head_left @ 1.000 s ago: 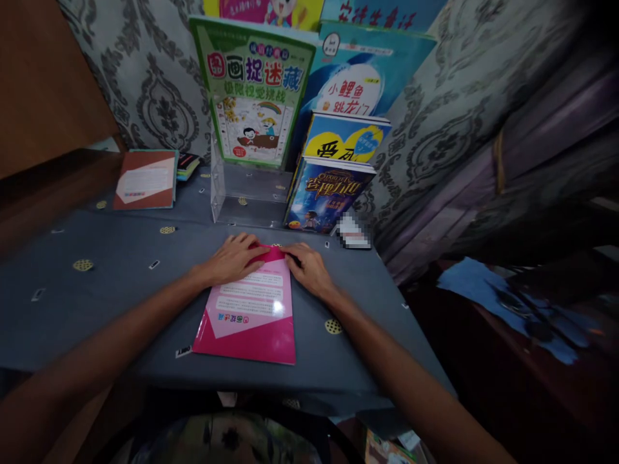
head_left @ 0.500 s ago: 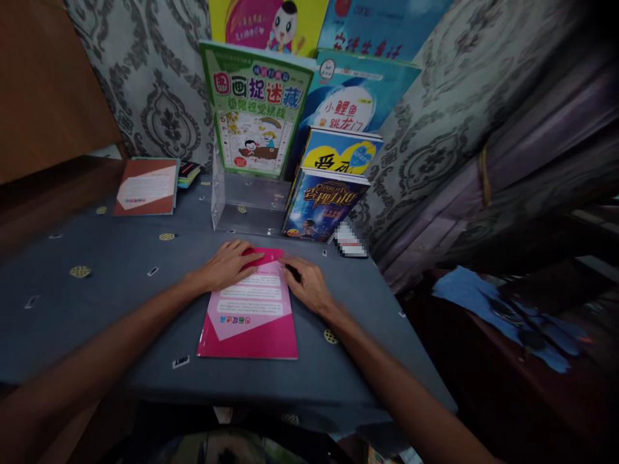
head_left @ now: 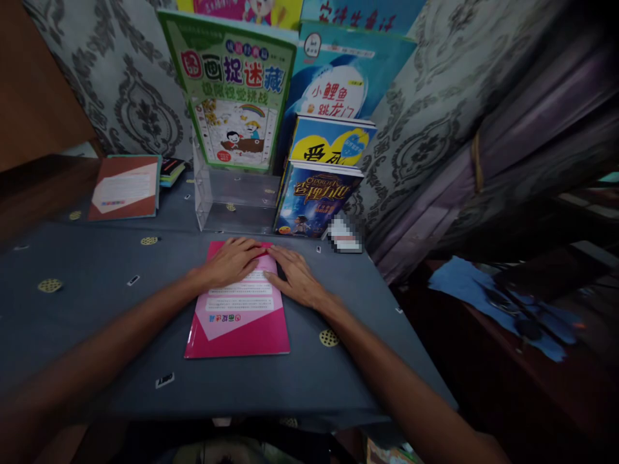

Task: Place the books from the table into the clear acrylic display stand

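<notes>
A thin pink booklet (head_left: 239, 319) lies face down on the grey-blue tablecloth (head_left: 97, 303) in front of me. My left hand (head_left: 232, 261) rests flat on its far left part, fingers stretched out toward the middle. My right hand (head_left: 296, 277) lies on the booklet's far right edge, fingers extended and nearly meeting those of the left. Both hands press on the cover and hold nothing.
A clear acrylic stand (head_left: 232, 200) sits just beyond the booklet, with a green picture book (head_left: 232, 96) and blue books (head_left: 314, 196) propped in it. A brown booklet (head_left: 124, 188) lies at the far left. The table drops off at the right beside a dark curtain (head_left: 507, 148).
The view has shifted so the scene sits a little further left. Both hands have slid closer together on the booklet's far end; the booklet stays flat on the cloth.
</notes>
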